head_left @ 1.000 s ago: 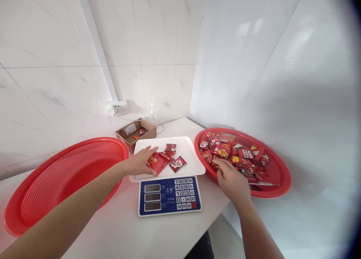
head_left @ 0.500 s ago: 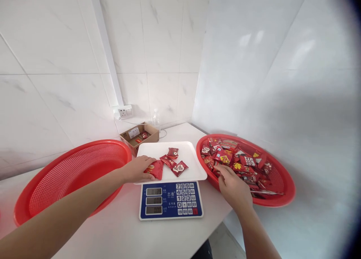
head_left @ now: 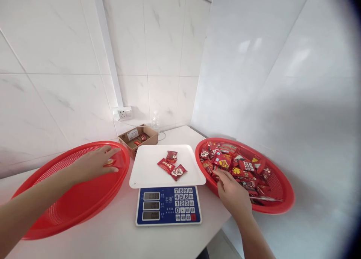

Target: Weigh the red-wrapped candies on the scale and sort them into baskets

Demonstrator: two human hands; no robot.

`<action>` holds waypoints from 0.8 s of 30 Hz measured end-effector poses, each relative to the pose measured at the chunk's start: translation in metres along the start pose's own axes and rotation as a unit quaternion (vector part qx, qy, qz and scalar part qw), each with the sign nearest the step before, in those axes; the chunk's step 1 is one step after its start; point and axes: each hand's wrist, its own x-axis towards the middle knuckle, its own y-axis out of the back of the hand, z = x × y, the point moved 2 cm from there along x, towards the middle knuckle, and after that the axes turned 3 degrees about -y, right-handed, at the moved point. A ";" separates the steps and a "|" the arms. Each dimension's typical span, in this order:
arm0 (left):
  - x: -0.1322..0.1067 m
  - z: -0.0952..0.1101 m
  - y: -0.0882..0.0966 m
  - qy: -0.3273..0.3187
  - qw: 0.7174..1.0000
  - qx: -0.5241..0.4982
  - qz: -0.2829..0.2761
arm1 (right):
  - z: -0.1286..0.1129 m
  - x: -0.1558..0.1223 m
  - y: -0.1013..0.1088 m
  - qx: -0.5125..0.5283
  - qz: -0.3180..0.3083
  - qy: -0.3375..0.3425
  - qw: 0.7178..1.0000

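My left hand (head_left: 94,163) is over the left red plastic basket (head_left: 81,204), its fingers closed round a red snack packet (head_left: 117,160). At the front left edge of the right red basket (head_left: 287,183), my right hand (head_left: 234,193) rests among a heap of red snack packets (head_left: 225,159). Its fingers are curled; what they pinch, if anything, is hidden. Between the baskets stands a digital scale (head_left: 168,206) with a blue keypad panel and a white weighing tray (head_left: 146,168). Several small red packets (head_left: 178,172) lie together on that tray.
Behind the scale is an open cardboard box (head_left: 152,137) with a few small packets inside. A clear plastic bottle (head_left: 155,121) stands beside it, near a wall socket (head_left: 123,113) and a cable. Tiled walls close off the back and right of the white table (head_left: 118,236).
My left hand has lifted the red snack packet off the weighing tray and carried it left over the left basket. My right hand has stayed at the right basket.
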 end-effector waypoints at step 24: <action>0.113 0.133 -0.109 -0.156 0.983 -0.037 -0.087 | 0.003 -0.001 -0.005 -0.016 -0.012 0.002 1.000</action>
